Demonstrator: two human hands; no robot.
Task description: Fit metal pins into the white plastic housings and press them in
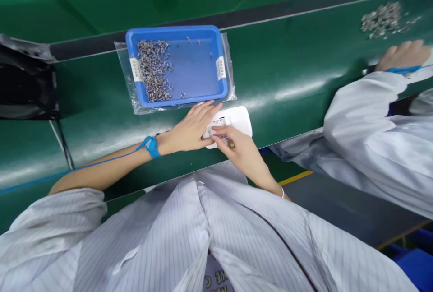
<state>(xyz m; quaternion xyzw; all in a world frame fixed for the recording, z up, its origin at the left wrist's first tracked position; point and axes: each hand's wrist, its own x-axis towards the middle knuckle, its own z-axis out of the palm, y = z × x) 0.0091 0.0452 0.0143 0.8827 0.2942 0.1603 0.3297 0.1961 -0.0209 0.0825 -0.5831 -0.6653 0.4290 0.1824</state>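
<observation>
Carefully, I keep my left hand (189,129) flat, pinning the white casing (233,122) while my right hand (237,147) pinches, seemingly, a small part; press squarely.

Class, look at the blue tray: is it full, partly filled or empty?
Partly filled. The blue tray holds a heap of small metal parts along its left side; most of its floor is bare, with only a few strays.

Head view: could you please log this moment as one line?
left hand: flat on white part | right hand: fingertips on white part | blue tray: small metal pieces, beyond hands | co-worker's hand: far right
</observation>
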